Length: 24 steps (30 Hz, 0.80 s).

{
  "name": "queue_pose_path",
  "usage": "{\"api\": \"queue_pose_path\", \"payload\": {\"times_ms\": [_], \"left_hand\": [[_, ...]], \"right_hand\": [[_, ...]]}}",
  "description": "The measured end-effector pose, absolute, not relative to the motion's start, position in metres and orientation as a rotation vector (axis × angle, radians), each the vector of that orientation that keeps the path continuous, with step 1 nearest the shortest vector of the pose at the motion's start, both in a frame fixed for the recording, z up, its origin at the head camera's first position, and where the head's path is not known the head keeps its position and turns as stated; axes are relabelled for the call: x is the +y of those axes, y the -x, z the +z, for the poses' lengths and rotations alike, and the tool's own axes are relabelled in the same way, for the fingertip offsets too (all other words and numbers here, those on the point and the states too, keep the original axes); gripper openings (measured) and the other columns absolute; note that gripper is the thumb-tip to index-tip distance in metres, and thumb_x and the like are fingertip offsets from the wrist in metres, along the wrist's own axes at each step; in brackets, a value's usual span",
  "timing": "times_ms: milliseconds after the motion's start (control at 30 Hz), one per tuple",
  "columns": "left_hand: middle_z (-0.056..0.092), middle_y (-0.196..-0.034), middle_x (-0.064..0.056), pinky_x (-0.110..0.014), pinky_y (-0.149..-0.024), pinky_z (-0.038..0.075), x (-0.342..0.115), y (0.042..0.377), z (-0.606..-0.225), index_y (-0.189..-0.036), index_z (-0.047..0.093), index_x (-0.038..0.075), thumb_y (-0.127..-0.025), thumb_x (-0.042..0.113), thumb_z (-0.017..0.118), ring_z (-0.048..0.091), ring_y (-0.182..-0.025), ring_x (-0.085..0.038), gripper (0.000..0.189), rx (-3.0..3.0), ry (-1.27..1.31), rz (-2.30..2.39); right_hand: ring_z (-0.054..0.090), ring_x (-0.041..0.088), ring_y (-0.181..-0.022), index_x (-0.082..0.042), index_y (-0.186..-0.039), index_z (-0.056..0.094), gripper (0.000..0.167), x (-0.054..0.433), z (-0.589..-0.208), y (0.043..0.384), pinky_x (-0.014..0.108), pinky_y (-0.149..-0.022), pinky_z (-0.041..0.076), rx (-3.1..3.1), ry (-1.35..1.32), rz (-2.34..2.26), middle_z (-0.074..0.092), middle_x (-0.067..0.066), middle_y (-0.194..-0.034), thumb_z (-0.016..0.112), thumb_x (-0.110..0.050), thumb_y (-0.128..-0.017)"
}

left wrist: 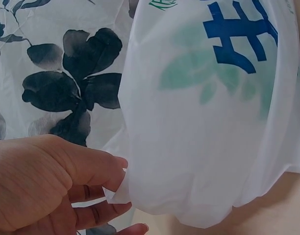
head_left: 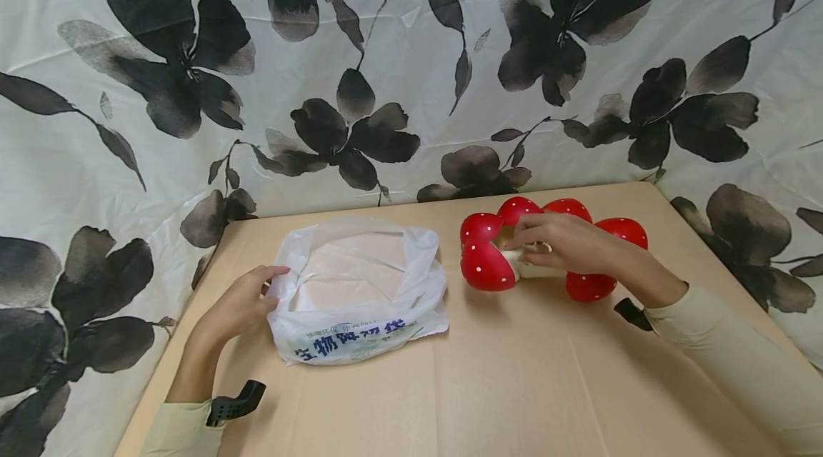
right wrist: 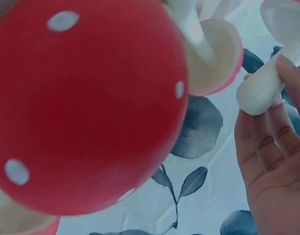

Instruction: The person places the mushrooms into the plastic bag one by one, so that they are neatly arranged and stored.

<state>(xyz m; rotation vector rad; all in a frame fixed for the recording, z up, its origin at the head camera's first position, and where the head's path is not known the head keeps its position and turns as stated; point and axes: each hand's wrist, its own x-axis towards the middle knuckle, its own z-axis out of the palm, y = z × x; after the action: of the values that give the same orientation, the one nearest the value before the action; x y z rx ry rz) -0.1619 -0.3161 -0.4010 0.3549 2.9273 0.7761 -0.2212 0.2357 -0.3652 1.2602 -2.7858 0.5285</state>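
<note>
A white plastic bag [head_left: 360,332] with blue printed characters lies spread on the table, its mouth opened wide. My left hand [head_left: 241,300] pinches the bag's left edge; in the left wrist view a small corner of plastic sits between the thumb and fingers [left wrist: 98,171]. To the right, my right hand [head_left: 569,243] holds a toy mushroom [head_left: 486,265] by its pale stem [right wrist: 260,95]. That mushroom has a red cap with white dots, pointing left toward the bag. Other red mushrooms [head_left: 622,231] surround the right hand, some partly hidden behind it.
The light wooden table [head_left: 424,400] ends at a white cloth [head_left: 450,136] with dark flowers, hanging behind and at both sides. Black wrist straps [head_left: 236,403] show at both cuffs. In the right wrist view a large red cap [right wrist: 91,107] fills the left side.
</note>
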Motion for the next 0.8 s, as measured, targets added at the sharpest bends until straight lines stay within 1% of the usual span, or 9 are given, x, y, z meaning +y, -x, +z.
{"api": "queue_pose_path", "payload": {"times_ms": [167,300,433,533,667,800], "left_hand": [[0.061,-0.123,-0.025,-0.043,-0.081,0.048,-0.318,0.163,-0.402,-0.134,0.057,-0.008,-0.087,-0.007,0.058,0.059,-0.1,-0.034,0.048,2.929,-0.37,0.769],[0.061,-0.124,-0.026,-0.043,-0.081,0.049,-0.319,0.164,-0.403,-0.134,0.057,-0.008,-0.087,-0.007,0.058,0.06,-0.099,-0.033,0.047,2.939,-0.397,0.764],[0.061,-0.125,-0.025,-0.042,-0.08,0.049,-0.321,0.165,-0.404,-0.133,0.058,-0.008,-0.086,-0.007,0.057,0.06,-0.097,-0.032,0.047,2.946,-0.415,0.753],[0.062,-0.124,-0.025,-0.041,-0.08,0.048,-0.321,0.166,-0.405,-0.133,0.059,-0.008,-0.086,-0.007,0.058,0.059,-0.096,-0.03,0.047,2.949,-0.419,0.743],[0.062,-0.123,-0.024,-0.04,-0.08,0.048,-0.321,0.166,-0.404,-0.132,0.059,-0.008,-0.086,-0.007,0.058,0.058,-0.096,-0.03,0.046,2.948,-0.427,0.74],[0.062,-0.122,-0.023,-0.039,-0.079,0.048,-0.321,0.165,-0.404,-0.132,0.059,-0.008,-0.087,-0.007,0.058,0.058,-0.095,-0.03,0.046,2.947,-0.425,0.74]], "right_hand": [[0.066,0.015,-0.094,-0.02,-0.114,0.077,0.039,0.227,-0.36,0.225,0.03,-0.074,0.06,-2.82,-1.22,0.755,0.071,-0.004,-0.109,0.089,-0.02,-0.077],[0.066,0.015,-0.094,-0.019,-0.112,0.078,0.036,0.22,-0.357,0.228,0.029,-0.075,0.06,-2.82,-1.207,0.881,0.07,-0.005,-0.107,0.088,-0.016,-0.077],[0.065,0.014,-0.089,-0.02,-0.111,0.078,0.033,0.212,-0.356,0.23,0.027,-0.073,0.059,-2.838,-1.17,0.946,0.069,-0.007,-0.103,0.087,-0.015,-0.079],[0.065,0.016,-0.086,-0.02,-0.111,0.078,0.031,0.205,-0.354,0.232,0.027,-0.073,0.059,-2.842,-1.136,1.015,0.07,-0.004,-0.102,0.085,-0.016,-0.081],[0.065,0.02,-0.09,-0.016,-0.114,0.076,0.033,0.195,-0.352,0.234,0.032,-0.075,0.06,-2.824,-1.064,1.11,0.072,0.001,-0.106,0.084,-0.013,-0.082],[0.065,0.023,-0.094,-0.012,-0.119,0.073,0.036,0.187,-0.35,0.236,0.033,-0.076,0.06,-2.832,-0.968,1.187,0.071,0.002,-0.11,0.083,-0.013,-0.084]]}}
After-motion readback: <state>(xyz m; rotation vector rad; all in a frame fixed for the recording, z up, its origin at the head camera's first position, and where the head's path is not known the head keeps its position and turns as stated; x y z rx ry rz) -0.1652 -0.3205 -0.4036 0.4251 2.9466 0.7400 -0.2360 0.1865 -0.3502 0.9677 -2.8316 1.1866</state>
